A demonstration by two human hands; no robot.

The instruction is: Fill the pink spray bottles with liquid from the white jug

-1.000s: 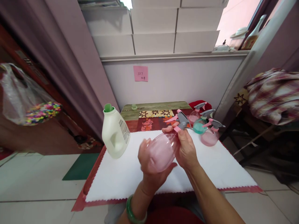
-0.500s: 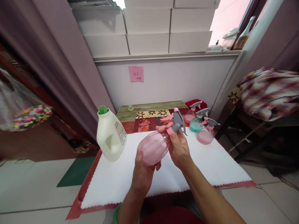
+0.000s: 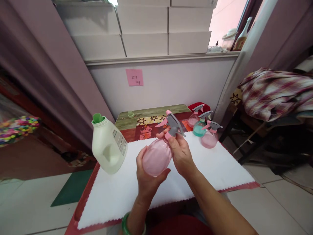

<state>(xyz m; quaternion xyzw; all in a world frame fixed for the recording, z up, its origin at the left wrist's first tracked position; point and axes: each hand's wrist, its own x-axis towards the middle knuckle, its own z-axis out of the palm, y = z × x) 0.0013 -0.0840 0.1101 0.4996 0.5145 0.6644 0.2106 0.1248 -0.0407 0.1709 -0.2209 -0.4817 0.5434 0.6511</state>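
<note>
At twelve o'clock, above the white mat [image 3: 207, 168], here's the pink spray bottle [image 3: 156, 159], tilted, left hand [image 3: 147, 184] cupping its base, right hand [image 3: 183, 156] gripping its neck! If both holds slacken, that smooth body could drop and topple the sprayers [image 3: 209, 139] at two o'clock.

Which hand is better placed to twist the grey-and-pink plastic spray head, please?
Probably the right hand: it grips beside the spray head; the left hand cups the rounded translucent pink bottle.

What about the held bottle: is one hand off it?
No, the left hand cups the spray bottle; the right hand grips its neck.
</note>
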